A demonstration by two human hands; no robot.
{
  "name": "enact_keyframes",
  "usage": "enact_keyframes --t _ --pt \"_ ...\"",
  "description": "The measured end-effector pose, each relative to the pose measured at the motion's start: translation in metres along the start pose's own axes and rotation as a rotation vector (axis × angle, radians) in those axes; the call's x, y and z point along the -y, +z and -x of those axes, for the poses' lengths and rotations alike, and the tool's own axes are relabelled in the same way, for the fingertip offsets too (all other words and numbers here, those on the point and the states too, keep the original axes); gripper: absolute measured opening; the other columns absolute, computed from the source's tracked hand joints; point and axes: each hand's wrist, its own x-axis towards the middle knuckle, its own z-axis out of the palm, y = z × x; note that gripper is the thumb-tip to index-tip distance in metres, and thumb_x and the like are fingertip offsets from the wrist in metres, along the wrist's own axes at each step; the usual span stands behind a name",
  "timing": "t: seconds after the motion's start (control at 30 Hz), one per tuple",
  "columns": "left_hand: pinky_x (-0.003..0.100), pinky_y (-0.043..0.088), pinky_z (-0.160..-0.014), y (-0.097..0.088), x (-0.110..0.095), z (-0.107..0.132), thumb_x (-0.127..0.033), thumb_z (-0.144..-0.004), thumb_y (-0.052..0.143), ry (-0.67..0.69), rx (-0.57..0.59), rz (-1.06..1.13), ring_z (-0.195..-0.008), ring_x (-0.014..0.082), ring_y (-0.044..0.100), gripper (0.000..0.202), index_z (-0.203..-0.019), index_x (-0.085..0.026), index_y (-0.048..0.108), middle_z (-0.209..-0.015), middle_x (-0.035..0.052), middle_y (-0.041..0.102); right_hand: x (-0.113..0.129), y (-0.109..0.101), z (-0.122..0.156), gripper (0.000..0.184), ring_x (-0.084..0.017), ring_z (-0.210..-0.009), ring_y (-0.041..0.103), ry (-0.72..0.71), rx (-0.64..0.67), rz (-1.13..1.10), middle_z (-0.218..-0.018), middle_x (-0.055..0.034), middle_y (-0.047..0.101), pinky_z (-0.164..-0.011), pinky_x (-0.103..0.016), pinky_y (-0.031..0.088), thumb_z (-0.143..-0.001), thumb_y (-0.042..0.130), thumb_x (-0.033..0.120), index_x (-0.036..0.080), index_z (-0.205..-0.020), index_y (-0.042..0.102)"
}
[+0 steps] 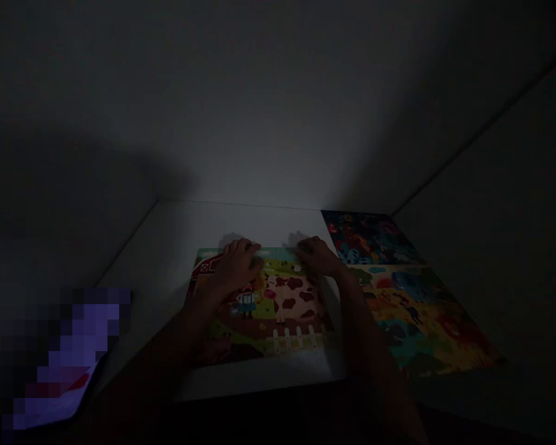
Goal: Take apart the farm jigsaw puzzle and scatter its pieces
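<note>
The scene is very dark. A farm picture puzzle (278, 303) with a spotted cow, a small figure and a white fence lies flat on a white table (176, 247). My left hand (235, 262) rests on its upper left part, fingers curled down near the top edge. Near the same edge, my right hand (319, 254) lies on the upper right part, fingers bent and pressed to the surface. Whether either hand pinches a piece is too dark to see.
Two more colourful puzzle boards lie to the right: a dark one (368, 238) at the back, a yellow and blue one (417, 315) nearer. A blurred purple object (74, 352) sits at the left. White walls enclose the table on three sides.
</note>
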Motion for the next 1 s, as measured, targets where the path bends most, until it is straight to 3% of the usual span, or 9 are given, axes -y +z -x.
enact_keyframes --t 0.17,0.27,0.53,0.63,0.77,1.0 --pt "0.047 0.041 -0.099 -0.001 -0.001 -0.001 -0.043 -0.094 0.051 0.011 0.001 0.01 -0.113 0.0306 0.049 0.037 -0.123 -0.022 0.06 -0.118 0.0114 0.056 -0.007 -0.007 0.004 0.052 -0.024 -0.118 0.053 0.002 0.1 -0.047 -0.125 -0.0131 0.055 -0.101 -0.035 0.042 -0.079 0.073 0.034 0.018 -0.127 0.06" --pt "0.047 0.041 -0.098 -0.002 -0.002 -0.002 -0.045 -0.094 0.051 0.018 0.008 -0.017 -0.112 0.0306 0.049 0.038 -0.122 -0.021 0.06 -0.117 0.0116 0.056 -0.007 -0.008 0.004 0.054 -0.024 -0.119 0.051 0.003 0.123 -0.088 -0.123 -0.0132 0.052 -0.102 -0.033 0.041 -0.078 0.074 0.033 0.016 -0.127 0.059" --pt "0.047 0.041 -0.1 -0.002 -0.002 -0.003 -0.044 -0.092 0.055 0.001 0.029 -0.02 -0.114 0.0304 0.049 0.039 -0.123 -0.021 0.058 -0.119 0.0109 0.056 -0.018 0.001 -0.001 0.05 -0.027 -0.116 0.048 -0.036 -0.002 -0.204 -0.116 -0.0091 0.052 -0.1 -0.04 0.042 -0.066 0.082 0.031 0.021 -0.112 0.066" --pt "0.047 0.039 -0.101 -0.002 -0.001 -0.004 -0.044 -0.092 0.055 -0.001 0.033 -0.011 -0.116 0.0308 0.048 0.04 -0.123 -0.02 0.058 -0.119 0.0112 0.055 -0.023 0.002 -0.001 0.043 -0.024 -0.103 0.054 -0.071 -0.027 -0.394 -0.108 -0.0066 0.057 -0.091 -0.037 0.046 -0.067 0.079 0.034 0.02 -0.106 0.065" --pt "0.047 0.039 -0.101 -0.004 -0.003 -0.004 -0.044 -0.09 0.057 -0.006 0.037 -0.01 -0.115 0.0314 0.049 0.041 -0.123 -0.019 0.059 -0.119 0.012 0.056 -0.02 -0.001 -0.001 0.035 -0.017 -0.079 0.058 -0.026 0.056 -0.712 -0.09 -0.0008 0.061 -0.07 -0.029 0.048 -0.07 0.072 0.038 0.02 -0.098 0.063" --pt "0.045 0.039 -0.1 -0.006 -0.004 -0.005 -0.043 -0.09 0.056 -0.017 0.042 -0.01 -0.114 0.0301 0.049 0.039 -0.121 -0.019 0.06 -0.117 0.0112 0.057 -0.015 -0.009 0.002 0.03 -0.013 -0.068 0.057 -0.01 0.141 -0.918 -0.079 0.0023 0.062 -0.063 -0.025 0.044 -0.066 0.075 0.032 0.019 -0.092 0.066"
